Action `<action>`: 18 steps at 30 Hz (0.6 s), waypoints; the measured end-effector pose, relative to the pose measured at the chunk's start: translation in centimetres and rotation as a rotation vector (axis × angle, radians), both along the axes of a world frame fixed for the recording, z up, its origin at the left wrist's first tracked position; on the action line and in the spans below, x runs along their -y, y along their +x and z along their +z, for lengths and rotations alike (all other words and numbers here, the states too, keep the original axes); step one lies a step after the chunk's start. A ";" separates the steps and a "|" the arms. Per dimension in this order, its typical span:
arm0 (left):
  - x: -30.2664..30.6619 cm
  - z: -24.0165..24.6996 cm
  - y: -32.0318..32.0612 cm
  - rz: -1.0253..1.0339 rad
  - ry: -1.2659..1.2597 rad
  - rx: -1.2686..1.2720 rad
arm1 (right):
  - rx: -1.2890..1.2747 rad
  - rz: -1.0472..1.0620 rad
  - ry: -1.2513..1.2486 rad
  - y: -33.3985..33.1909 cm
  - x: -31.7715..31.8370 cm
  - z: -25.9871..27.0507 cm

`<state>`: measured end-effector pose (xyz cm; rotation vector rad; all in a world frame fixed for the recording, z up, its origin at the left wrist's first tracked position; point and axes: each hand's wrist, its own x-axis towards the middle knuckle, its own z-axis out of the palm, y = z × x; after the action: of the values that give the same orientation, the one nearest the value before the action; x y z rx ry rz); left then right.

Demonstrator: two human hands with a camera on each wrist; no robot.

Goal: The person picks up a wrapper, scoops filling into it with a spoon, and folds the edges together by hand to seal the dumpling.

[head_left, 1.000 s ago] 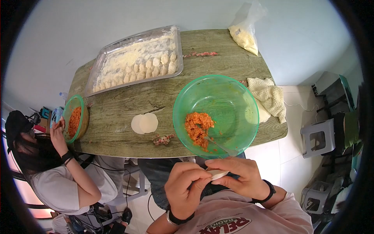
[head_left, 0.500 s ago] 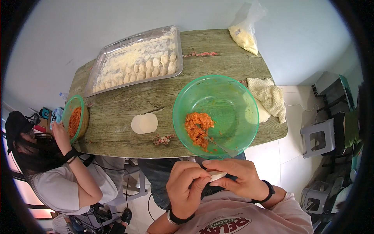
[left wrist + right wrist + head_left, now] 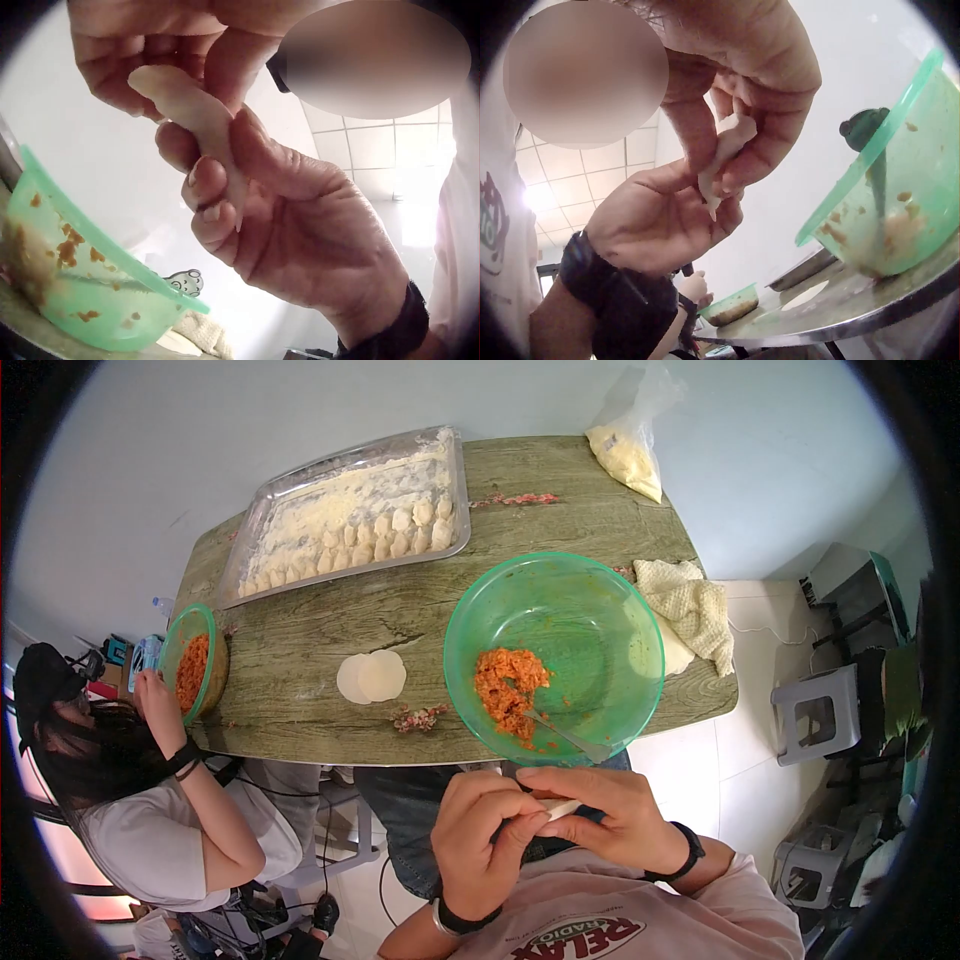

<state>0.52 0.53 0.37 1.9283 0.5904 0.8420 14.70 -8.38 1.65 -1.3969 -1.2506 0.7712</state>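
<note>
Head view: your left hand [image 3: 478,850] and right hand [image 3: 625,820], fingers curled, both pinch the folded dough [image 3: 562,810] just off the near edge of the tabletop [image 3: 290,705]. Advisably, press its rim evenly without stretching. The green bowl [image 3: 595,635] stands beyond.

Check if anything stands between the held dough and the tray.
Yes: seen from above, the left part of the green bowl crosses the direct line from dough to tray. Flat wrappers lie farther left.

Filling [image 3: 503,678] in bowl [image 3: 600,640], wrappers [image 3: 383,676] left
</note>
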 end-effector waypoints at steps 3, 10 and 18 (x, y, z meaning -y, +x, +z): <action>0.0 0.1 -0.1 -0.009 -0.049 -0.007 | -0.001 0.003 -0.010 0.0 0.1 -0.1; -0.5 -1.2 -0.5 -0.136 -0.455 0.216 | -0.417 -0.078 -0.040 0.3 1.0 -0.8; 0.5 0.1 0.7 -0.435 -0.755 0.267 | -0.782 0.239 -0.153 0.0 0.6 -0.4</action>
<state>1.21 -0.02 0.48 1.1617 0.2491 0.4797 14.72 -8.96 1.28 -0.9055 -0.7463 1.4311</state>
